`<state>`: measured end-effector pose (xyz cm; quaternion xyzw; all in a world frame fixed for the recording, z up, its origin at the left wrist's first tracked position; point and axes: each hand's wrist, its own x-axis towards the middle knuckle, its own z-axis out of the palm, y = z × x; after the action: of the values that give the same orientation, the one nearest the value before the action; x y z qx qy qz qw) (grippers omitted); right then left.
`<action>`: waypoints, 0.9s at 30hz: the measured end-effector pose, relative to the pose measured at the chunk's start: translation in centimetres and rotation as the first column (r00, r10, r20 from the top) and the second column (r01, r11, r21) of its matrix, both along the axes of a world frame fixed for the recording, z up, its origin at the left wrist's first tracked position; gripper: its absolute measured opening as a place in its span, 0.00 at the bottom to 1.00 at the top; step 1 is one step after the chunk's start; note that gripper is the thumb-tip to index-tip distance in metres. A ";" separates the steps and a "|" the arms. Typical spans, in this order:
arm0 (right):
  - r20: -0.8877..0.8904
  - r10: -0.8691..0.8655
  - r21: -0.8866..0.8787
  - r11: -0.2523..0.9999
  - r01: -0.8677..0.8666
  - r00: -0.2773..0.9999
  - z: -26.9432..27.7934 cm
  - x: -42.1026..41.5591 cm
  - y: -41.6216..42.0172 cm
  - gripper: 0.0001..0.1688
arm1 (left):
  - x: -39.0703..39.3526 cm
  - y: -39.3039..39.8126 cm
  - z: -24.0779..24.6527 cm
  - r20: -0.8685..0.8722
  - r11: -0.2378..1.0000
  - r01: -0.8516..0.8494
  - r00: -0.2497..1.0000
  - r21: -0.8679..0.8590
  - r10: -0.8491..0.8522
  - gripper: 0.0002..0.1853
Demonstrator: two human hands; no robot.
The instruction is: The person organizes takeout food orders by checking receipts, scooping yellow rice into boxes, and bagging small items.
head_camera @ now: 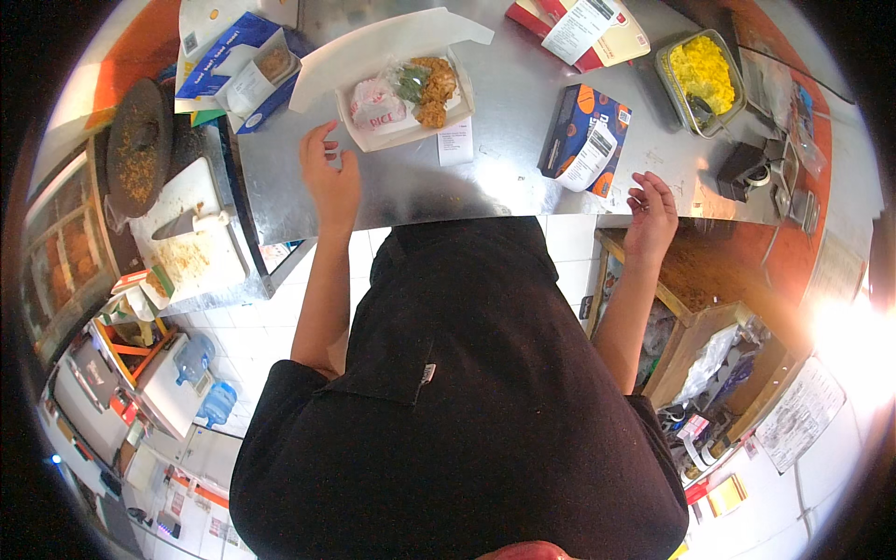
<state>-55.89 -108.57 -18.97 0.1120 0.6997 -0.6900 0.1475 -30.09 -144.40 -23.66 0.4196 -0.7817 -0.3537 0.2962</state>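
Observation:
My left hand (329,171) hovers at the table's near edge, fingers loosely curled and holding nothing. Just beyond it an opened white cardboard meal box (374,143) has its lid (392,49) folded back. Inside lie a paper-wrapped rice portion (376,105), a small plastic bag with something green (411,82) and fried chicken (436,91). A printed slip (456,145) sticks out from under the box. Over the near edge on the other side, my right hand (651,210) is empty with bent fingers. Nearest to it is a closed blue-and-orange carton (560,126) bearing a printed receipt (588,161).
The steel table (406,185) also bears a tub of yellow rice (703,70), a red-and-cream box (623,42), a blue box (262,105) holding a plastic container, and a black device (742,170). At left, a knife (178,225) rests on a white cutting board (220,252).

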 end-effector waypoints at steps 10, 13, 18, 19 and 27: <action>-0.291 0.779 0.340 0.627 -0.701 0.555 -4.4 8.0 -12.9 0.17 | -1.1 -1.4 -4.9 -0.170 0.639 -0.080 0.932 0.765 0.319 0.24; -0.210 0.950 0.748 0.309 -0.587 0.233 -8.0 9.9 -14.6 0.21 | -1.2 -1.9 -4.8 -0.184 0.662 -0.044 0.945 0.748 0.271 0.23; -0.022 0.965 0.753 0.187 -0.631 0.260 -7.9 11.1 -15.4 0.24 | -0.7 -2.6 -4.2 -0.183 0.627 -0.011 0.952 0.779 0.244 0.23; -0.027 0.963 0.752 0.196 -0.630 0.268 -7.9 11.1 -15.4 0.24 | -0.8 -2.6 -3.9 -0.197 0.613 0.007 0.950 0.790 0.243 0.23; -0.298 0.836 0.563 0.544 -0.622 0.461 -8.7 11.0 -14.3 0.21 | -0.3 -2.3 -5.2 -0.275 0.607 0.029 0.908 0.794 0.316 0.19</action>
<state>-44.87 -122.82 -27.66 -0.3773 0.8051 -0.4078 0.2077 -30.37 -146.73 -28.86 0.4897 -0.4364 -0.7085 0.2603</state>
